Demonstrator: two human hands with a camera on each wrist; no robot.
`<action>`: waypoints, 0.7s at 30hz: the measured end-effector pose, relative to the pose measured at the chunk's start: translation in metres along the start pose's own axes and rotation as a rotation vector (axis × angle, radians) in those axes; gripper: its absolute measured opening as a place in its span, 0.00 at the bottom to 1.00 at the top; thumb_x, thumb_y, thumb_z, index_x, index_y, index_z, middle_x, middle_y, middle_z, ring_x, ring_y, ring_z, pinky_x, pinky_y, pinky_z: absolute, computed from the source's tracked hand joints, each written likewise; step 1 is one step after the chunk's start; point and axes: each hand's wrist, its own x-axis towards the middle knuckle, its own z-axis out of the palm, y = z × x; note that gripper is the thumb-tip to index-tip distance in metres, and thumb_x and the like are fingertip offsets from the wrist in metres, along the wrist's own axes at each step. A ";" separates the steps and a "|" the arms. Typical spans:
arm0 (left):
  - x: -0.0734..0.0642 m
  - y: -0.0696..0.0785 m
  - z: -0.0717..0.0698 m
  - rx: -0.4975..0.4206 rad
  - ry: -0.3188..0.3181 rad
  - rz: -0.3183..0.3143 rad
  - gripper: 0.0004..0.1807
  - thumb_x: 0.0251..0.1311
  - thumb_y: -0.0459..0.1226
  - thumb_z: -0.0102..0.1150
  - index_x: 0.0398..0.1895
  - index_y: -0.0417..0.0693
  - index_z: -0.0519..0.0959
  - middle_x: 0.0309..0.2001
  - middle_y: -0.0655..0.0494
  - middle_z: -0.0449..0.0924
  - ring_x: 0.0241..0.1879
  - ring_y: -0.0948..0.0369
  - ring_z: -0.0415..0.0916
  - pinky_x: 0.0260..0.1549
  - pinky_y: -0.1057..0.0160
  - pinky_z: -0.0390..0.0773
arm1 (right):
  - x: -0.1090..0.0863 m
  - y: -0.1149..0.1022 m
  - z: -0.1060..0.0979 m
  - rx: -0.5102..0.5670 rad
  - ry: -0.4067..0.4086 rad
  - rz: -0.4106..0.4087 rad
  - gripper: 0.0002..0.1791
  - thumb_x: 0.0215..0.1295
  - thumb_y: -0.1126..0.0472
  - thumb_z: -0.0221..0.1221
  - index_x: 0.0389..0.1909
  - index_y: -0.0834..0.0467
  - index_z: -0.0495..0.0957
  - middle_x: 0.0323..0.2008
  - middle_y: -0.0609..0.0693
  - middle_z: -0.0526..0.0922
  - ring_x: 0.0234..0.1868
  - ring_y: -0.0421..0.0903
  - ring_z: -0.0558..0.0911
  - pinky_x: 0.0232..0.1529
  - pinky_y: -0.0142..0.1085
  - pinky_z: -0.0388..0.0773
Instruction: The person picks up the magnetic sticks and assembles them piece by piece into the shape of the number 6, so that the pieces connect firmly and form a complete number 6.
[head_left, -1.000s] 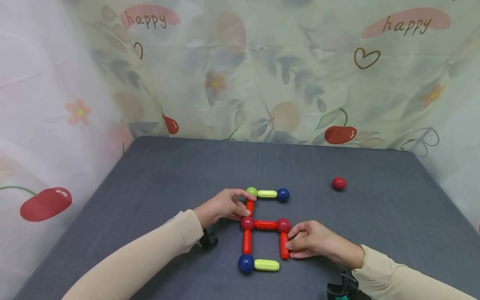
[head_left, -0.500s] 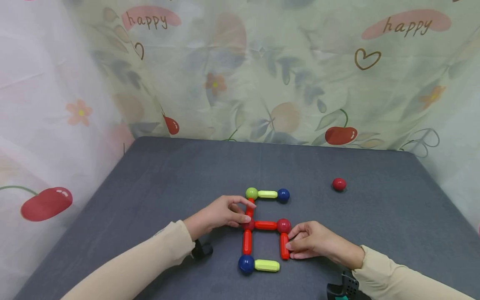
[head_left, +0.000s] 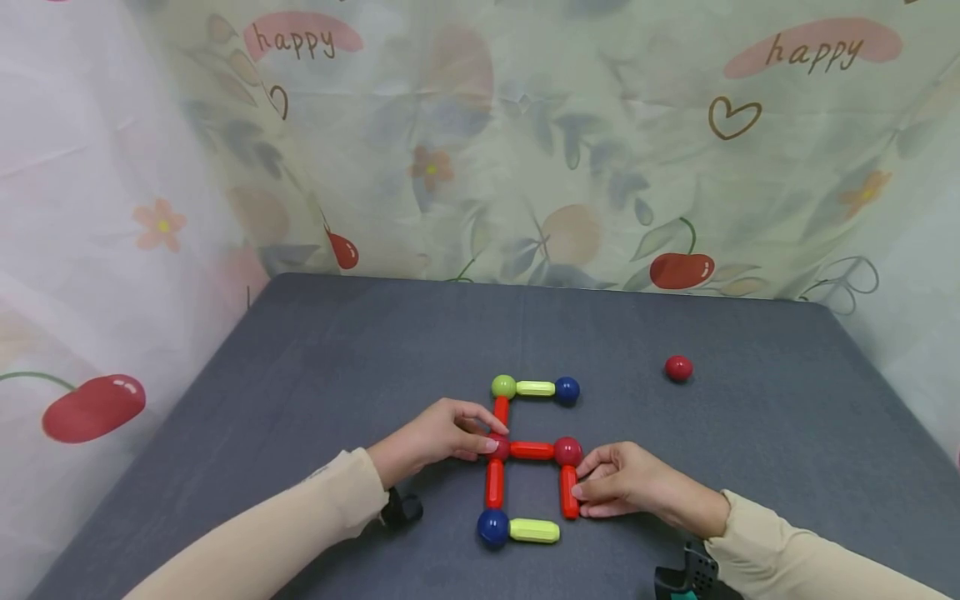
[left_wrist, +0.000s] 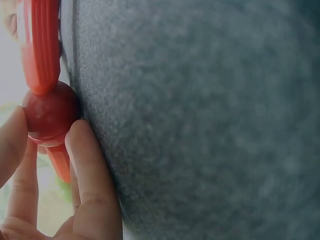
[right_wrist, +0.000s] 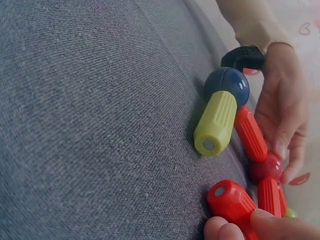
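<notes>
Magnetic rods and balls lie joined on the grey table in the head view. My left hand [head_left: 442, 433] pinches the middle red ball [left_wrist: 50, 112] between thumb and finger. My right hand [head_left: 633, 483] pinches the lower right red rod [head_left: 568, 492], whose upper end meets another red ball [head_left: 567, 451]. A red crossbar rod [head_left: 532, 451] joins the two red balls. Below the left one, a red rod [head_left: 494, 485] leads to a blue ball [head_left: 493, 527] with a yellow-green rod [head_left: 534, 531]. At the top are a green ball [head_left: 503, 387], a yellow-green rod [head_left: 536, 388] and a blue ball [head_left: 567, 391].
A loose red ball [head_left: 678, 368] sits apart at the back right of the grey table [head_left: 360, 333]. Behind the table hangs a printed curtain [head_left: 465, 167]. The lower yellow-green rod's right end and the held rod's near end stand apart.
My left hand has slid from the upper red rod near the green ball down to the middle red ball. The right hand stays on its red rod.
</notes>
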 end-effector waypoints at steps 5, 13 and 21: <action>0.002 -0.001 0.000 0.008 0.006 -0.016 0.13 0.55 0.32 0.68 0.45 0.47 0.84 0.42 0.50 0.82 0.36 0.60 0.80 0.42 0.59 0.83 | 0.000 0.000 0.000 0.006 0.001 0.004 0.16 0.58 0.67 0.65 0.45 0.67 0.73 0.27 0.50 0.84 0.29 0.40 0.86 0.34 0.34 0.84; 0.003 0.000 0.000 0.017 0.009 -0.029 0.13 0.55 0.32 0.68 0.45 0.47 0.85 0.41 0.50 0.82 0.35 0.61 0.80 0.41 0.60 0.83 | -0.004 0.002 -0.006 0.034 -0.043 -0.017 0.18 0.61 0.67 0.63 0.49 0.70 0.72 0.32 0.51 0.85 0.32 0.41 0.86 0.39 0.36 0.84; 0.001 0.001 0.000 0.013 0.005 -0.033 0.13 0.55 0.31 0.67 0.45 0.46 0.85 0.40 0.50 0.82 0.35 0.61 0.80 0.42 0.60 0.83 | -0.014 -0.011 -0.033 -0.027 0.011 -0.068 0.25 0.65 0.62 0.61 0.57 0.72 0.69 0.43 0.53 0.85 0.40 0.43 0.84 0.47 0.42 0.82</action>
